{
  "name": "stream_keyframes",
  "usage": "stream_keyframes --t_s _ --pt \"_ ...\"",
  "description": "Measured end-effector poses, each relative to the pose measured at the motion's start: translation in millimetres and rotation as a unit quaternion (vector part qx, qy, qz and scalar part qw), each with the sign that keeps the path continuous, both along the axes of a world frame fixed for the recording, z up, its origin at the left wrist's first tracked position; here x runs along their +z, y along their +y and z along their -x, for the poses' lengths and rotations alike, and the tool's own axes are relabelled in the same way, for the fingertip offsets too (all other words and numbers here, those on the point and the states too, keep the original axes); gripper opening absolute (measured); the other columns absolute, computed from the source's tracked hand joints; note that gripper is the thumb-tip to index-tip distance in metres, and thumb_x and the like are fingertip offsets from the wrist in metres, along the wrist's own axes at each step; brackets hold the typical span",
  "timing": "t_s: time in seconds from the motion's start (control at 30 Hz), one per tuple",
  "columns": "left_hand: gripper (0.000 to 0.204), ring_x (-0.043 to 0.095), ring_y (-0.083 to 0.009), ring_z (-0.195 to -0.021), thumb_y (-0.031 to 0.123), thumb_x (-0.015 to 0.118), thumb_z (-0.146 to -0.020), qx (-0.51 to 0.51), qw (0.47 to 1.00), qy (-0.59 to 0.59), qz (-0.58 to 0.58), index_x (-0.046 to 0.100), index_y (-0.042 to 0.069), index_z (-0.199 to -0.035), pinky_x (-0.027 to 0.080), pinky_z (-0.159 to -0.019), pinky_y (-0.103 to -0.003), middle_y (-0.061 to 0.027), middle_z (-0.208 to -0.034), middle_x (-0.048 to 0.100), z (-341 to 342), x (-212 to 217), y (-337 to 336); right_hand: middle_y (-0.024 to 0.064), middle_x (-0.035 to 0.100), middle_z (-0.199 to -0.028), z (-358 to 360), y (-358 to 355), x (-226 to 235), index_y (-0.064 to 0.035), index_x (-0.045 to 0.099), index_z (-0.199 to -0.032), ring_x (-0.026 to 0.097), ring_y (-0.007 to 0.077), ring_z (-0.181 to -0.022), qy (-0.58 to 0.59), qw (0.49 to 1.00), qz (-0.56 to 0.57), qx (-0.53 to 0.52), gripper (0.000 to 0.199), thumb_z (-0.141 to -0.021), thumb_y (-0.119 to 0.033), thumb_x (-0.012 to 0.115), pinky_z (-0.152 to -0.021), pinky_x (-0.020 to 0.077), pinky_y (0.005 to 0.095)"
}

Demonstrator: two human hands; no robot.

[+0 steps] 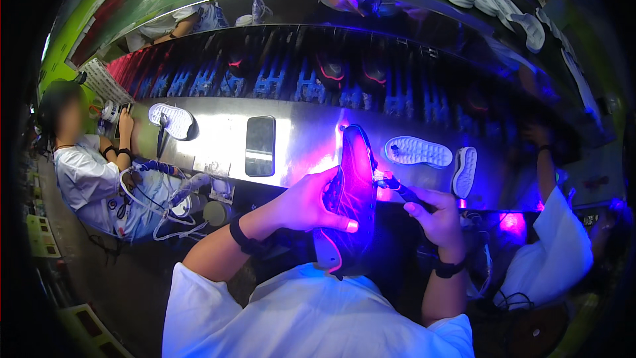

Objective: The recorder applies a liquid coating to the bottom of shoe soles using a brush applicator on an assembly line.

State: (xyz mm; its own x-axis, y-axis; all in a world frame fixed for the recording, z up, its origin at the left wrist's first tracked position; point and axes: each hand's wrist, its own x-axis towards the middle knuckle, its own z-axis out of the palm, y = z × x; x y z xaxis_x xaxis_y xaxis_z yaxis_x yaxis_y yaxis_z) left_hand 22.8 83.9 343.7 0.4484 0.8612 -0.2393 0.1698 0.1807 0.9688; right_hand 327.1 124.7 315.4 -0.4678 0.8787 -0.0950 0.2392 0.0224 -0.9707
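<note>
The left hand (pixel 308 202) grips a dark shoe (pixel 354 192) upright above the metal bench (pixel 298 139), fingers wrapped around it. The right hand (pixel 434 215) fingers pinch a brush (pixel 397 187) touching the shoe. 2 white soles (pixel 419 151) lie on the bench.

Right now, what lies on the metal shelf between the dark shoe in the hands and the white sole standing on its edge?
In the head view, one white sole lies flat, tread up, between the dark shoe and the upright sole.
</note>
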Motion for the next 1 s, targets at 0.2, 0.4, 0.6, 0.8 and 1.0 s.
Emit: stream_keyframes --t_s 0.2,0.4,0.6,0.8,1.0 --pt "0.080 0.061 -0.0197 -0.121 0.023 0.087 -0.082 0.012 0.993 -0.086 0.077 0.044 -0.001 -0.145 0.047 -0.108 -0.038 -0.0101 -0.131 0.063 -5.1 -22.5 8.0 0.0105 0.075 -0.095 0.0 -3.6 -22.6 0.0010 0.073 -0.119 0.068 0.0164 -0.086 -0.001 1.000 -0.022 -0.013 0.034 -0.088 -0.012 0.080 -0.080 0.0516 0.0311" --pt "0.074 0.060 -0.0204 -0.123 0.019 0.081 -0.088 0.021 0.977 -0.153 0.145 0.041 -0.002 -0.146 0.046 -0.109 -0.038 -0.0108 -0.134 0.061 -9.8 -25.1 4.0 0.0052 0.073 -0.094 4.3 -9.1 -33.3 0.0015 0.072 -0.119 0.064 0.0111 -0.082 -0.021 0.997 -0.036 -0.058 0.034 -0.089 -0.014 0.079 -0.074 0.0501 0.0275" --pt "0.071 0.057 -0.0229 -0.128 0.012 0.075 -0.092 0.027 0.968 -0.198 0.153 0.037 -0.001 -0.150 0.044 -0.112 -0.041 -0.0113 -0.139 0.057 2.5 -15.9 0.7 0.0065 0.073 -0.093 -13.3 -35.5 -9.4 0.0017 0.072 -0.120 0.065 0.0124 -0.079 -0.006 0.999 0.004 0.049 0.039 -0.086 -0.015 0.081 -0.073 0.0511 0.0279" --pt "0.075 0.057 -0.0234 -0.129 0.014 0.075 -0.093 0.013 0.963 -0.217 0.161 0.033 0.001 -0.154 0.044 -0.113 -0.041 -0.0112 -0.140 0.057 -7.8 -13.5 -10.7 0.0014 0.069 -0.087 15.5 -19.9 -11.8 0.0026 0.070 -0.123 0.059 0.0089 -0.076 -0.018 0.996 -0.069 -0.055 0.037 -0.091 -0.015 0.079 -0.070 0.0489 0.0259" --pt "0.081 0.057 -0.0228 -0.128 0.019 0.076 -0.092 0.081 0.985 -0.091 0.124 0.030 -0.002 -0.155 0.046 -0.111 -0.041 -0.0132 -0.141 0.056 6.4 -5.6 -12.6 0.0023 0.070 -0.083 -18.6 -55.6 -10.8 0.0012 0.073 -0.118 0.062 0.0091 -0.071 0.001 0.997 0.046 0.060 0.035 -0.089 -0.016 0.080 -0.067 0.0500 0.0251"
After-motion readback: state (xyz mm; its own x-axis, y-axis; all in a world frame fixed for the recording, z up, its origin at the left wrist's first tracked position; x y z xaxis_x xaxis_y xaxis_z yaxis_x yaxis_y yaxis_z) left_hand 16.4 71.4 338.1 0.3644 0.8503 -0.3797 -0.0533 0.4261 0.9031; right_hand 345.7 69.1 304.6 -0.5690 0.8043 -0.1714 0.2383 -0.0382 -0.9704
